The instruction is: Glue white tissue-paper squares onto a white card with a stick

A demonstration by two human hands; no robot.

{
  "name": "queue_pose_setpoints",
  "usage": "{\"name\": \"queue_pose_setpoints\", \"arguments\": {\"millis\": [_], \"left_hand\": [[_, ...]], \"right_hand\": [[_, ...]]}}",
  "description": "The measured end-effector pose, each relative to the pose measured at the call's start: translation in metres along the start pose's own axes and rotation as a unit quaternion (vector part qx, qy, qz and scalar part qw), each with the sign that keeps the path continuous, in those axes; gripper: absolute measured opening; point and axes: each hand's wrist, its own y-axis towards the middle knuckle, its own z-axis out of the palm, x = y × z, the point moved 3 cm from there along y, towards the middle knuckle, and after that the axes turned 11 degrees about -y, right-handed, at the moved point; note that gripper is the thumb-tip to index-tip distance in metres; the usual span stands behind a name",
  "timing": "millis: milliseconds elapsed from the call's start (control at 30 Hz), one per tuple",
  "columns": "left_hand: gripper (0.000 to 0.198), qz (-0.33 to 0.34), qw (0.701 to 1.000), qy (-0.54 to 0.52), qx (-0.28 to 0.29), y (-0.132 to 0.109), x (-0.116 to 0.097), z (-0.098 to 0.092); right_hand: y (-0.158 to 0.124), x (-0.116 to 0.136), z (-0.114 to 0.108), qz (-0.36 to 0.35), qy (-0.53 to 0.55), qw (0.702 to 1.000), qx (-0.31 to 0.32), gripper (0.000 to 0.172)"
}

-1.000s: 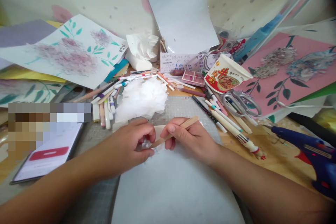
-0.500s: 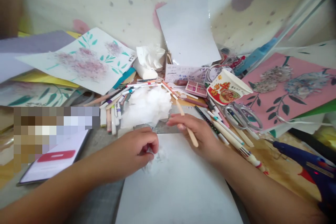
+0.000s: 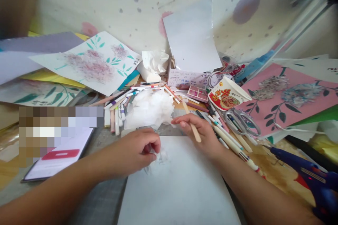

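A white sheet of paper [image 3: 179, 186] lies in front of me, with a faint greyish, whitish patch [image 3: 161, 158] near its upper left. Over that corner my left hand [image 3: 142, 151] is curled, thumb and fingers close together; whether anything is pinched there is hidden. My right hand [image 3: 200, 130] holds a flat wooden craft stick [image 3: 195, 132] near the sheet's top right edge, its fingers pointing left. Just beyond both hands sits a heap of thin white tissue pieces [image 3: 150, 107].
Markers [image 3: 118, 112] and pens ring the tissue heap. To the right are a paper noodle cup [image 3: 228, 95], scissors [image 3: 241, 121], a blue glue gun [image 3: 303, 168] and a pink flower picture [image 3: 274, 95]. A phone [image 3: 58, 154] lies left, below a white flower picture [image 3: 89, 61].
The view has shifted slightly, so the background sits a little differently. Both hands keep nearly the same pose; the craft stick stays in the right hand.
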Motion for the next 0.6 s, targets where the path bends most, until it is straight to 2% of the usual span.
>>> {"name": "queue_pose_setpoints", "arguments": {"millis": [67,133,200,267,333,400,467,600], "left_hand": [[0.008,-0.013,0.999,-0.019,-0.025,0.0,0.0,-0.003],[0.014,-0.023,0.996,-0.032,-0.081,0.0,0.0,-0.008],[0.024,-0.014,0.988,-0.045,-0.145,0.0,-0.002,-0.012],[0.034,0.006,0.982,-0.075,-0.173,-0.001,-0.006,-0.013],[0.036,0.027,0.979,-0.114,-0.168,-0.001,-0.01,-0.01],[0.025,0.028,0.979,-0.132,-0.15,-0.003,-0.014,-0.007],[0.019,0.009,0.982,-0.132,-0.135,-0.004,-0.015,-0.006],[0.023,-0.054,0.985,-0.149,-0.071,-0.006,-0.013,-0.005]], "right_hand": [[-0.001,0.0,-0.006,0.064,0.125,0.99,-0.025,0.012],[-0.003,0.001,-0.008,0.113,0.254,0.96,-0.037,0.009],[-0.005,0.007,-0.007,0.143,0.345,0.928,-0.024,0.008],[-0.007,0.015,-0.005,0.155,0.391,0.907,0.003,0.008],[-0.009,0.025,-0.004,0.153,0.414,0.897,0.03,0.008],[-0.012,0.032,-0.004,0.145,0.421,0.894,0.051,0.006],[-0.015,0.037,-0.005,0.131,0.412,0.899,0.067,0.006],[-0.017,0.038,-0.013,0.101,0.39,0.912,0.073,0.015]]}}
